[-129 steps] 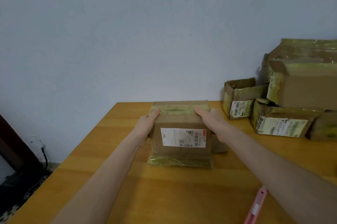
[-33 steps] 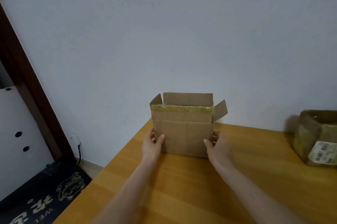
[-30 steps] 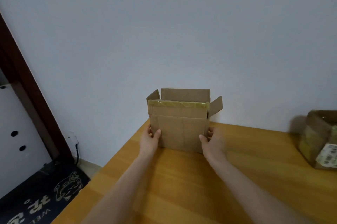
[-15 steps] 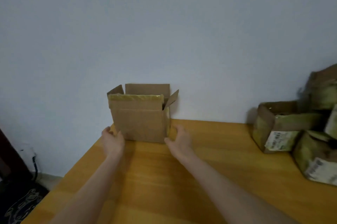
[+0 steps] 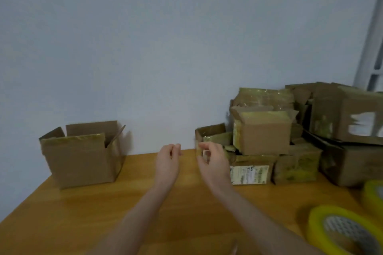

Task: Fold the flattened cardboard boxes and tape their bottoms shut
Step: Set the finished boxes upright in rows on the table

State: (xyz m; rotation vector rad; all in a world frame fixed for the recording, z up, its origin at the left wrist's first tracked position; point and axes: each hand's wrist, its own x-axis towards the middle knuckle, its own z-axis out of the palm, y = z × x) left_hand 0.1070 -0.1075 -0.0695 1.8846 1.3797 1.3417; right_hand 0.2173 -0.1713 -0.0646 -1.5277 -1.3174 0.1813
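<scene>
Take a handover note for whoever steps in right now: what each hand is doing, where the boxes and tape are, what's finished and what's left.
Left hand: in the air, loosely curled, holding nothing.
Right hand: the same, empty, in front of the box pile.
Folded box: upright at the left of the table, by the wall, top flaps open, bottom hidden.
Tape roll: near right corner; second roll behind it.
Done: that box is set up.
Left: probably take the next box from the pile; which ones still need taping cannot be told.
</scene>
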